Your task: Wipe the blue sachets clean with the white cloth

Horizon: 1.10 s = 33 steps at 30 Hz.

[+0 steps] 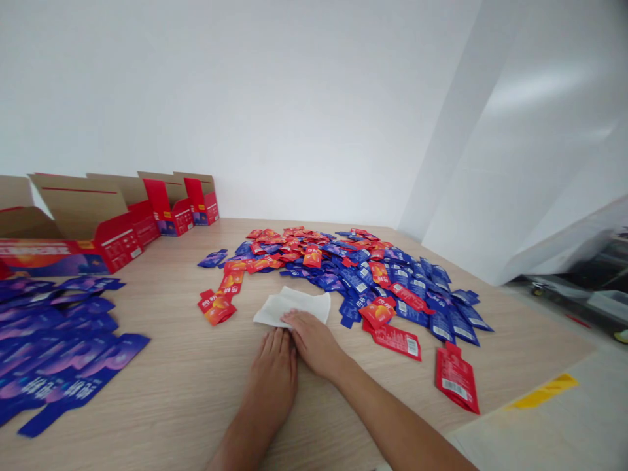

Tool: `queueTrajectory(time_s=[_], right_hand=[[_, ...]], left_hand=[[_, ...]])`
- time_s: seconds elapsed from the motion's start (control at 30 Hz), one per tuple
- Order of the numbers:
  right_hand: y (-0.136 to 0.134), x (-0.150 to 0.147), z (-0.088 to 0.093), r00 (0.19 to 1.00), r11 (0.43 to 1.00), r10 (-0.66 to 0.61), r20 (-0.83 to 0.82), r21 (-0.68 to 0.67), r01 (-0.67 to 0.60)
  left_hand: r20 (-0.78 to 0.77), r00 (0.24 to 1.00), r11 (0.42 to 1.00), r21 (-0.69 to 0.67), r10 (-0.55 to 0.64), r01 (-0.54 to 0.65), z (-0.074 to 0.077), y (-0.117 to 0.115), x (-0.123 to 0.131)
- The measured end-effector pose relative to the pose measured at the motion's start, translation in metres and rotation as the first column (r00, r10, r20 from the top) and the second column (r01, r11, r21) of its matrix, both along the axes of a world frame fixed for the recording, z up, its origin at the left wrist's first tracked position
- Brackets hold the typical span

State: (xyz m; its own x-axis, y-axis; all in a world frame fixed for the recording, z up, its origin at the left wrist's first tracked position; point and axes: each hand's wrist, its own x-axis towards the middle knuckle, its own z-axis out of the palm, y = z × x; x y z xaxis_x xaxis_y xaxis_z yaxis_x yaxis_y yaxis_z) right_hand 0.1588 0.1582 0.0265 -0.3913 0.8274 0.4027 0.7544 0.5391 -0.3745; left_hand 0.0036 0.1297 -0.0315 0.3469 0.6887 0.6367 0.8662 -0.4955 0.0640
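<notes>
The left hand [271,374] and the right hand [313,343] lie palm-down and flat on a light wood-grain table [161,399], fingers together, pinching nothing. The right hand's fingertips [294,318] press on the near edge of a crumpled white paper-like sheet [294,306], and the left hand sits touching the right, at the sheet's edge. Just beyond spreads a loose heap of glossy red and blue sachets [343,275]; a lone red sachet [456,379] lies off to the right. Flat blue die-cut cards [59,353] overlap at the left, with open red cardboard cartons [118,239] standing in a row behind them.
</notes>
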Motion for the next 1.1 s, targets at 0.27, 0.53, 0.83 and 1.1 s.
queueTrajectory(time_s=[0.27,0.53,0.83,1.1], right_hand=[[0.006,0.039,-0.004,0.974,0.975,-0.222,-0.047,0.006,0.223],[-0.001,-0.002,0.002,1.000,1.000,-0.001,0.006,0.018,0.001],[0.004,0.040,-0.004,0.965,0.965,-0.256,-0.054,0.041,0.258],[0.001,0.013,-0.002,0.994,0.994,-0.111,-0.014,0.018,0.111]], left_hand=[[0.004,1.000,1.000,-0.001,0.010,-0.010,-0.001,-0.001,0.000],[-0.003,1.000,1.000,-0.003,-0.010,0.010,0.005,-0.002,0.000],[-0.012,1.000,1.000,0.016,0.016,-0.016,0.007,-0.003,0.001],[-0.023,1.000,1.000,0.008,0.018,-0.018,0.008,-0.004,0.002]])
